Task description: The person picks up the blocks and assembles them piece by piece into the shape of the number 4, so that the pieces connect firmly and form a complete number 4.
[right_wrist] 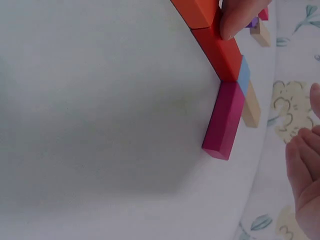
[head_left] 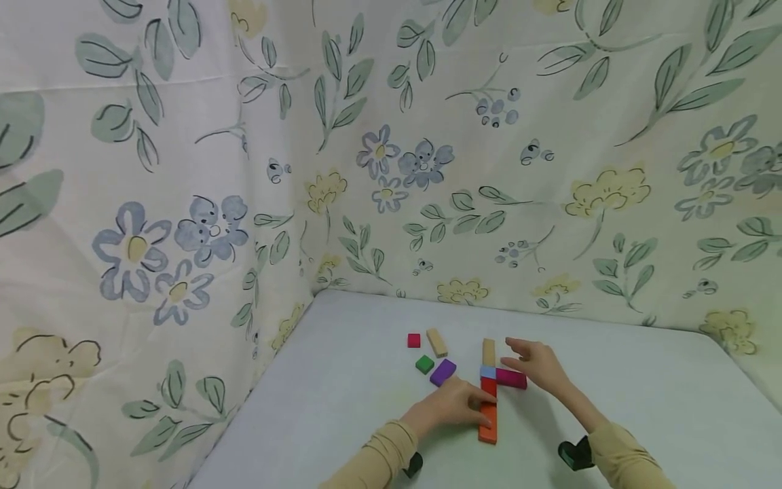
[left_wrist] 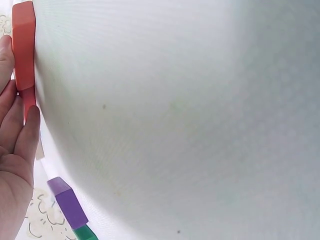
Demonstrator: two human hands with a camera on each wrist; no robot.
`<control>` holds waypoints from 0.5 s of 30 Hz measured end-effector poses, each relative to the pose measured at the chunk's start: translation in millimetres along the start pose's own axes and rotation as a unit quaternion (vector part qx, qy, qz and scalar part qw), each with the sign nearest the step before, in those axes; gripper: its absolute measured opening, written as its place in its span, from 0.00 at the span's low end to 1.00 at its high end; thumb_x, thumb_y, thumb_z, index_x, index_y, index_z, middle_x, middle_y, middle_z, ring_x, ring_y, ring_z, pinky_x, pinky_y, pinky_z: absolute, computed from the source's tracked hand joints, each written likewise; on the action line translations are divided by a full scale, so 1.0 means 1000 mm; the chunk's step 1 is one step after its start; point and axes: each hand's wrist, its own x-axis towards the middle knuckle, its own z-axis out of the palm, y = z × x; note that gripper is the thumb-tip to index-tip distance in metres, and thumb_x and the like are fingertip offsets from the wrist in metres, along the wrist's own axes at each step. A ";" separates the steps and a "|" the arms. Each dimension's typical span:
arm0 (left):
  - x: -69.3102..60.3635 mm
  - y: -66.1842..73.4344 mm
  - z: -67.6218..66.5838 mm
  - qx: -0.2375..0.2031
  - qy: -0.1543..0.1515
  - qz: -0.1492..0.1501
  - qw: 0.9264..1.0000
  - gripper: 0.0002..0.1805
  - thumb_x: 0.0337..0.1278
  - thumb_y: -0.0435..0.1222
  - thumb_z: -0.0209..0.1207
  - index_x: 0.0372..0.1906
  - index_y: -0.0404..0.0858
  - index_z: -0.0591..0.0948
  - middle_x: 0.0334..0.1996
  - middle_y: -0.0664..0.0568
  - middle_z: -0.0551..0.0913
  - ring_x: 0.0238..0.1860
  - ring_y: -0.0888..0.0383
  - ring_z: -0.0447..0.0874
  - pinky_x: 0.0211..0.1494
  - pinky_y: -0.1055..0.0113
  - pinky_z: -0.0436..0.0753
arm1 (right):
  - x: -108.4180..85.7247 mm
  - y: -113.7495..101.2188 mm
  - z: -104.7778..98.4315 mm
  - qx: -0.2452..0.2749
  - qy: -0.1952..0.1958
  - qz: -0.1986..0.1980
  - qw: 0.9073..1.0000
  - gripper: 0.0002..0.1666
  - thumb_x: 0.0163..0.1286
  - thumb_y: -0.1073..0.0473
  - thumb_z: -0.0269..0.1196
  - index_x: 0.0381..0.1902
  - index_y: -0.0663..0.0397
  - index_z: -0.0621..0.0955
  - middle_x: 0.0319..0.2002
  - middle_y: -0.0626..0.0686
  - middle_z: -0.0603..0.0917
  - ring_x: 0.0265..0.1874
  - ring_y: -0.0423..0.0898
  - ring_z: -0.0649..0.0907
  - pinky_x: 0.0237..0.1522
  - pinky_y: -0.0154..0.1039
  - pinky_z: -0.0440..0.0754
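Left hand (head_left: 452, 406), fingers extended, seemingly aligns red oblong wooden block (head_left: 489, 385); right hand (head_left: 537, 363), fingers loose, empty; next: careful withdrawal.

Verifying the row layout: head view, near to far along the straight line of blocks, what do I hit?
Orange block → red block → light blue block → plain wooden block.
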 end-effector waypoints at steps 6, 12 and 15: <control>-0.001 0.000 -0.002 0.010 0.006 0.001 1.000 0.23 0.52 0.49 0.65 0.55 0.52 0.81 0.21 0.64 0.72 0.22 0.71 0.61 0.25 0.80 0.63 | -0.004 -0.006 0.001 0.022 0.020 -0.003 1.000 0.29 0.63 0.56 0.65 0.58 0.67 0.75 0.54 0.68 0.79 0.50 0.63 0.82 0.43 0.44 0.84; -0.001 0.001 -0.003 0.007 0.009 0.006 1.000 0.23 0.52 0.48 0.66 0.55 0.51 0.81 0.25 0.66 0.76 0.23 0.71 0.61 0.25 0.81 0.63 | -0.010 -0.004 0.013 0.033 0.022 0.019 0.999 0.27 0.62 0.57 0.66 0.57 0.65 0.77 0.53 0.66 0.81 0.49 0.61 0.82 0.42 0.43 0.85; -0.002 0.002 -0.003 0.005 0.007 0.008 1.000 0.23 0.52 0.48 0.65 0.55 0.51 0.81 0.22 0.64 0.72 0.22 0.71 0.61 0.24 0.80 0.62 | -0.012 -0.001 0.020 0.035 0.017 0.034 0.999 0.26 0.62 0.57 0.66 0.56 0.64 0.78 0.52 0.66 0.82 0.49 0.61 0.82 0.42 0.43 0.85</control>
